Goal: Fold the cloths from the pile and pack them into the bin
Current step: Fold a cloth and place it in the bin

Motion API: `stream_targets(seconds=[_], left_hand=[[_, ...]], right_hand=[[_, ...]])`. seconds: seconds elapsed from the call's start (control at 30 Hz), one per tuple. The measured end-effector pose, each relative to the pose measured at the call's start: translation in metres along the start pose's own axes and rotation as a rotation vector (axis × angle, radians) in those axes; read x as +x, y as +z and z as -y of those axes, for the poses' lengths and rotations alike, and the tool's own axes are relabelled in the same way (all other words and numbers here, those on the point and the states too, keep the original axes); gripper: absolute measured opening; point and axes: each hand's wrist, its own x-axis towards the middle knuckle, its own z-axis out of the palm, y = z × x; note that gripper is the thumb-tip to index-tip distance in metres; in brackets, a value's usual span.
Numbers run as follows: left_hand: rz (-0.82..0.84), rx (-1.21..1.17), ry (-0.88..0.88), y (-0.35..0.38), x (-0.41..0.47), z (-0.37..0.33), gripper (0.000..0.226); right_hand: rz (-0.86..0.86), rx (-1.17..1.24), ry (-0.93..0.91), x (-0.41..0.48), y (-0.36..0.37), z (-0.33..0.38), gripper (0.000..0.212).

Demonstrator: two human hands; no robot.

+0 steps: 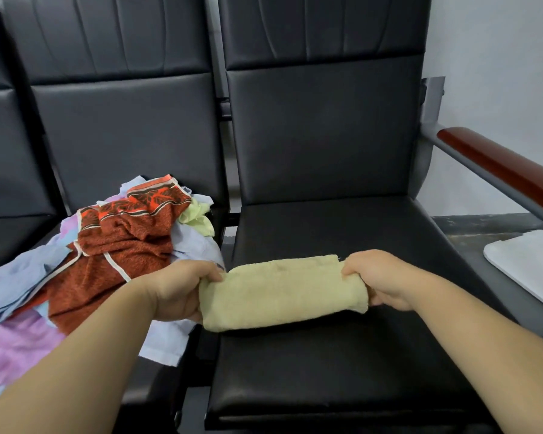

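- The left hand is being curled round the left end of a folded pale-yellow cloth, and that end is being gripped with the thumb on top and the fingers tucked underneath.
- The right hand is being closed on the opposite end, which is being pinched between the thumb above and the fingers below.
- The pale-yellow cloth is being held stretched between both hands as a thick folded band over the front half of a black seat cushion. Whether the cushion is being touched cannot be told.
- The pile is being carried by the neighbouring seat to the left, just beside the left hand. It is being topped by a rust-red cloth with white piping, and light blue, lilac and pale yellow-green pieces are being shown around it.
- The chair's right side is being bordered by a reddish-brown armrest on a grey bar.
- Below the armrest, at the right edge, only a rounded corner of a white object is being shown. What it is cannot be told.
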Motion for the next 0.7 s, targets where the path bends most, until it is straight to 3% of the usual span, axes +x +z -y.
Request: stream_targets(seconds=[0.07, 0.27, 0.37, 0.43, 0.7], left_hand=[[0.017, 0.072, -0.053, 0.000, -0.007, 0.002, 0.030], [-0.034, 0.250, -0.078, 0.002, -0.013, 0.008, 0.038], [-0.115, 0.236, -0.010, 0.000, -0.006, 0.012, 0.019], [-0.162, 0.290, 0.026, 0.000, 0.001, 0.012, 0.018], [-0.216, 0.384, -0.001, -0.003, 0.023, 0.014, 0.025]], right_hand=[[0.034, -0.031, 0.070, -0.005, -0.001, -0.004, 0.032], [0.014, -0.077, 0.103, -0.010, 0.007, -0.003, 0.028], [-0.015, -0.154, 0.046, -0.010, 0.014, 0.003, 0.006], [-0.073, -0.286, -0.012, -0.004, 0.019, 0.007, 0.017], [-0.133, -0.571, -0.162, 0.017, 0.034, 0.013, 0.014]])
